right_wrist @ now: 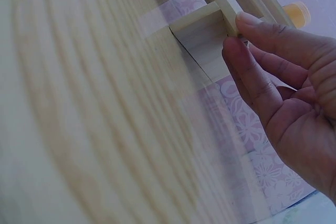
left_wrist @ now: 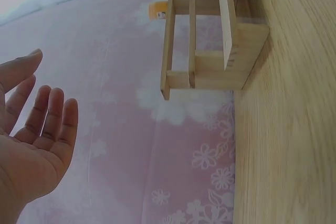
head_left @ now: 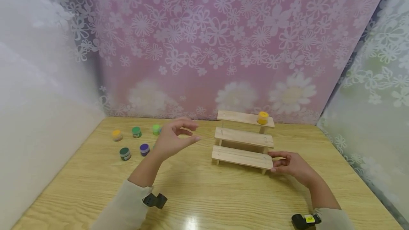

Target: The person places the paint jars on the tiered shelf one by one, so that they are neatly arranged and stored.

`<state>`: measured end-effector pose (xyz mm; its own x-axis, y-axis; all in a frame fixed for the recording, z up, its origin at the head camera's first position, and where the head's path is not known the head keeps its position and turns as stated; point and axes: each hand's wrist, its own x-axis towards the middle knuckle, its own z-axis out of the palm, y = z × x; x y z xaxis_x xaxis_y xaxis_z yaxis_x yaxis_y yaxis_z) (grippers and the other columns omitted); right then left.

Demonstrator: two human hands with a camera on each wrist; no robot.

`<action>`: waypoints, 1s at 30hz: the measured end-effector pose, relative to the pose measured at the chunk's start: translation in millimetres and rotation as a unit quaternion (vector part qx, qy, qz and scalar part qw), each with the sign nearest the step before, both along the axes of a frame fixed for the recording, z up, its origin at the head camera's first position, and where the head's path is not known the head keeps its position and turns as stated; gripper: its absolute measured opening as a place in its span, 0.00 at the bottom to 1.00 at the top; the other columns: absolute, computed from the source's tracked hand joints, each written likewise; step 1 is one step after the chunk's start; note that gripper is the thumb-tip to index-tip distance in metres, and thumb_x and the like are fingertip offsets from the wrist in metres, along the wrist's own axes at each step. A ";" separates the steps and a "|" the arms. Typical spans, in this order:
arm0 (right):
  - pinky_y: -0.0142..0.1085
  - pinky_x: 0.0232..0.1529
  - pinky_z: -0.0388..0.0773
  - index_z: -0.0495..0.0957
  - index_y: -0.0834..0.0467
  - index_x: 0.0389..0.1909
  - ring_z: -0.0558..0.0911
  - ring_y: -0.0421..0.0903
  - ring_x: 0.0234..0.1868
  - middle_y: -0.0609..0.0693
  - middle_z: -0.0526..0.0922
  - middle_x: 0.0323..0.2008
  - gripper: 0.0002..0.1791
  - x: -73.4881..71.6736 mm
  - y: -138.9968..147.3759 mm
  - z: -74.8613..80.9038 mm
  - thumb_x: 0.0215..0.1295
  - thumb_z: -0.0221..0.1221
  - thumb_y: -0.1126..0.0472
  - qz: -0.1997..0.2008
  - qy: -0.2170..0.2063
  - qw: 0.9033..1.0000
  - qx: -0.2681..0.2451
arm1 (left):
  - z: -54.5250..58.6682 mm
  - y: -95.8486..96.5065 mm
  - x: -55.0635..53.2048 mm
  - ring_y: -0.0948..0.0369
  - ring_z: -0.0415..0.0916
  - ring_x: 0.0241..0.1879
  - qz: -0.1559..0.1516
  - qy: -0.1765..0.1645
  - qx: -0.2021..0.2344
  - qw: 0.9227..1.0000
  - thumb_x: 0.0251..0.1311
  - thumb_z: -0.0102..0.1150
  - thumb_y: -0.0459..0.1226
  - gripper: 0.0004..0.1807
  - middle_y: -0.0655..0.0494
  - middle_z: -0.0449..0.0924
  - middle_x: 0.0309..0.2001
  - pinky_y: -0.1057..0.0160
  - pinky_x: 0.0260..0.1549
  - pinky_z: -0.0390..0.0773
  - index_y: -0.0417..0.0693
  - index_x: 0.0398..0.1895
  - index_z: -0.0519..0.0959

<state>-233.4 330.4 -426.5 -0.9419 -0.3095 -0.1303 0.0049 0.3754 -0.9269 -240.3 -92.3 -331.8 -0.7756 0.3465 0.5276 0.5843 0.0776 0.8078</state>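
Observation:
A three-tier wooden display stand (head_left: 242, 157) stands on the right half of the table. At the right end of its top board sits a small yellow-lidded jar (head_left: 263, 118), also visible as an orange jar (left_wrist: 157, 10) in the left wrist view. My right hand (head_left: 292, 168) pinches the right end of the lowest board between thumb and fingers, seen close up in the right wrist view. Raised left of the stand, my left hand (head_left: 175, 137) holds nothing, its fingers loosely curved and thumb apart. It partly covers some jars behind it.
Several small paint jars stand at the left: a yellow one (head_left: 116, 135), a green one (head_left: 136, 132), a light green one (head_left: 156, 129), a dark green one (head_left: 125, 153) and a purple one (head_left: 144, 149). A flowered curtain (head_left: 204, 45) hangs behind the wooden table (head_left: 204, 194).

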 end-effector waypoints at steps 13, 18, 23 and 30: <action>0.41 0.40 0.77 0.62 0.64 0.60 0.78 0.51 0.39 0.63 0.76 0.39 0.37 -0.5 0.8 -0.9 0.49 0.65 0.60 0.003 0.004 1.000 -0.003 | 11.6 -35.9 25.2 0.54 0.73 0.44 0.046 -0.036 -0.013 0.998 0.46 0.66 0.32 0.13 0.53 0.72 0.48 0.56 0.42 0.75 0.43 0.38 0.79; 0.42 0.40 0.77 0.62 0.63 0.60 0.78 0.50 0.39 0.63 0.76 0.40 0.37 0.7 0.6 0.3 0.49 0.65 0.59 0.000 0.002 1.000 0.000 | -0.9 -57.4 19.5 0.53 0.75 0.42 0.062 -0.053 -0.008 0.997 0.45 0.67 0.36 0.15 0.53 0.71 0.50 0.59 0.37 0.78 0.46 0.39 0.79; 0.42 0.40 0.77 0.62 0.63 0.61 0.78 0.50 0.39 0.63 0.76 0.40 0.37 1.2 1.3 1.0 0.49 0.65 0.59 0.004 0.006 1.000 0.001 | -7.6 -79.0 17.7 0.53 0.75 0.41 0.077 -0.050 -0.007 0.996 0.45 0.67 0.36 0.16 0.52 0.71 0.51 0.59 0.35 0.78 0.45 0.40 0.79; 0.42 0.40 0.77 0.62 0.63 0.61 0.78 0.50 0.39 0.62 0.76 0.39 0.37 0.0 1.5 0.9 0.50 0.64 0.59 0.008 0.004 1.000 0.000 | -11.0 -105.2 20.6 0.54 0.75 0.43 0.108 -0.040 -0.009 0.993 0.46 0.66 0.35 0.15 0.48 0.71 0.51 0.60 0.37 0.78 0.42 0.40 0.78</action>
<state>-233.4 331.9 -425.6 -0.9376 -0.3254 -0.1222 -0.0091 0.3745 -0.9272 -219.7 -197.5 -342.8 -0.8719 0.1765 0.4567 0.4866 0.2094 0.8482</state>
